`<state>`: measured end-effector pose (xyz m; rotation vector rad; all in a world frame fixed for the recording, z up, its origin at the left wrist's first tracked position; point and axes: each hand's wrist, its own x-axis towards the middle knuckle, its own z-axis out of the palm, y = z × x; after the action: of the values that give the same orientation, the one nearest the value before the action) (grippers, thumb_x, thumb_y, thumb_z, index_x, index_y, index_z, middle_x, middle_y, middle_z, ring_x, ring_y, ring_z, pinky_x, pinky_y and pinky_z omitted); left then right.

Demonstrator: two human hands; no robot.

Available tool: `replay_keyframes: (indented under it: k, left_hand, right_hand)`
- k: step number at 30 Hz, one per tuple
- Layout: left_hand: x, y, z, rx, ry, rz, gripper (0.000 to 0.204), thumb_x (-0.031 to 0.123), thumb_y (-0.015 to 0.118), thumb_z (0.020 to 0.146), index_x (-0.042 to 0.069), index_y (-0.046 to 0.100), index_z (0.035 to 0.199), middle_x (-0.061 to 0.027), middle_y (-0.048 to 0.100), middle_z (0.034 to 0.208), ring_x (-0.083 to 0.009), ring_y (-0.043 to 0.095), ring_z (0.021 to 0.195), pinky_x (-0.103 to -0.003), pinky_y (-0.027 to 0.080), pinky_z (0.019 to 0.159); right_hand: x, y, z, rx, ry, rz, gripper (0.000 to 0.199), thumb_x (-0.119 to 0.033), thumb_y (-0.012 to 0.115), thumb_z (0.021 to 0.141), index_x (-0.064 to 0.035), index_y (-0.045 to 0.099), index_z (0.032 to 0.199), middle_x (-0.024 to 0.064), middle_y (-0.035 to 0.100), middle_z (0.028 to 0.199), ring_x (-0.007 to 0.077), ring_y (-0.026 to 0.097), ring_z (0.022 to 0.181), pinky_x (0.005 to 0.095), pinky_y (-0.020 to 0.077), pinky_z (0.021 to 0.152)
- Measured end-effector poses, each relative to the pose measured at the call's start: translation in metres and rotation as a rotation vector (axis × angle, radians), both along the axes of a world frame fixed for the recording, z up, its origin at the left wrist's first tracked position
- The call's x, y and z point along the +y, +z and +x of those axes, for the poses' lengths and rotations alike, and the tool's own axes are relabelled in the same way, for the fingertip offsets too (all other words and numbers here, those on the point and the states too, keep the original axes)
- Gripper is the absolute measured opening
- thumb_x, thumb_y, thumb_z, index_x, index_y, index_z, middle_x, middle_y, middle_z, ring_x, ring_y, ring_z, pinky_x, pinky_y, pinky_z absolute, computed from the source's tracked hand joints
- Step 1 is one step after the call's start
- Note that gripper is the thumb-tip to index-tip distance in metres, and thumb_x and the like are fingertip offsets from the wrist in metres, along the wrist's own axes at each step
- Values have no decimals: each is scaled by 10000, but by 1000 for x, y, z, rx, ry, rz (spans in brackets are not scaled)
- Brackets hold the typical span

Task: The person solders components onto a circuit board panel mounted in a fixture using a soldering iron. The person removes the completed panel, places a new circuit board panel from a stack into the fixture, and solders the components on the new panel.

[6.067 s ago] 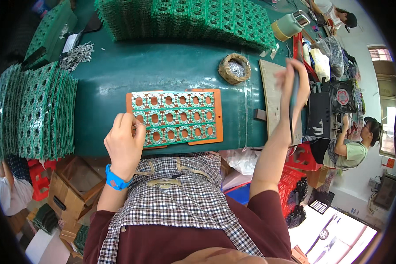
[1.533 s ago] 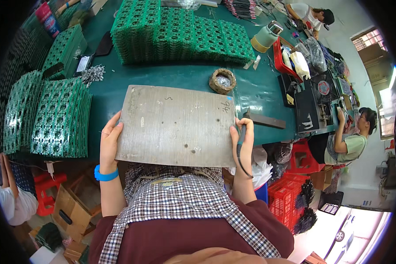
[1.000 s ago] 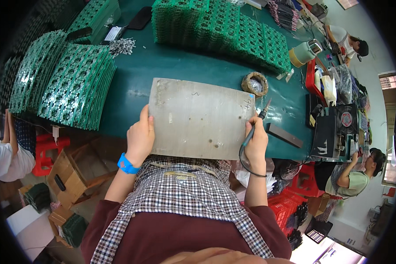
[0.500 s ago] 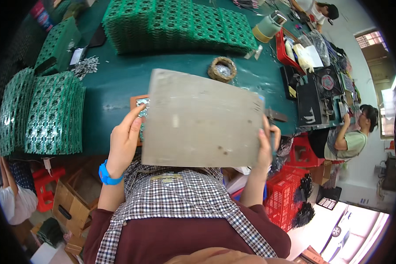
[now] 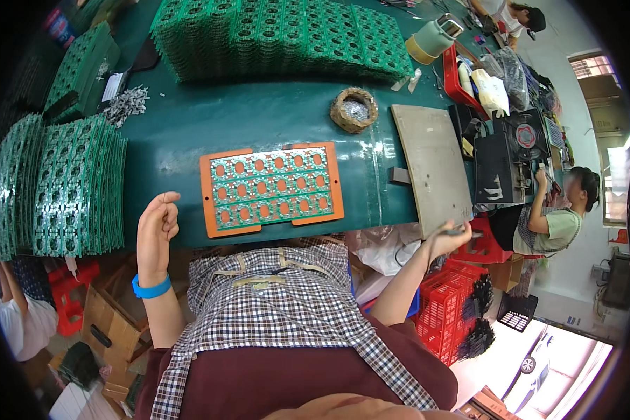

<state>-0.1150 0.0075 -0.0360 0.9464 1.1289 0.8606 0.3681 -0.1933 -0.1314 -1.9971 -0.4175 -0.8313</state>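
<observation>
At the near right edge of the green table (image 5: 259, 119), the right hand (image 5: 446, 238) grips the near end of a grey flat plate (image 5: 432, 168), which lies lengthwise just right of an orange-framed panel of green circuit boards (image 5: 271, 187). The left hand (image 5: 157, 224) hovers loosely curled and empty at the near left edge, beside stacked green boards (image 5: 63, 189). With its near end overhanging, the plate could tip off the edge if let go carelessly, or slide against the woven bowl (image 5: 354, 110) farther back.
</observation>
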Motion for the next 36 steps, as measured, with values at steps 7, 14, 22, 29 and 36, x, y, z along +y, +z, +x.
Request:
replay_keyframes:
  k: [7,14,22,29,36]
  left_hand:
    - [-8,-9,-6,-97,19,21,254,219,453,997,-1,579,1010,56,334,640,-32,265,536,-196,220,460]
    - [0,54,33,630,440,824,218,94,460,978,-25,643,986,30,484,762,-26,326,628,-200,230,526]
    - [60,117,75,465,703,1410,219,67,465,964,-39,650,1014,2,509,679,-50,364,558,-211,264,495]
    - [71,102,104,707,518,1547,129,80,528,922,9,625,970,-24,550,661,-121,471,545,-270,344,483]
    - [54,32,167,742,-218,1087,86,11,642,824,24,604,901,-75,608,791,-154,599,659,-260,460,562]
  right_hand:
    - [131,57,-93,-137,821,-345,231,-32,688,795,-46,537,969,137,647,1099,286,664,826,349,513,673]
    - [204,41,-101,26,894,-691,205,-137,649,830,-93,499,963,157,598,884,399,604,762,473,479,611]
    - [200,50,-81,-130,737,-488,247,-226,651,846,-102,526,1020,164,609,915,380,620,732,443,496,605]
    - [112,94,-101,18,950,59,775,-694,379,872,27,542,1104,63,595,678,121,548,553,206,414,487]
    - [94,68,-118,318,1160,-25,602,-555,553,852,17,583,1037,130,578,842,208,592,707,281,467,566]
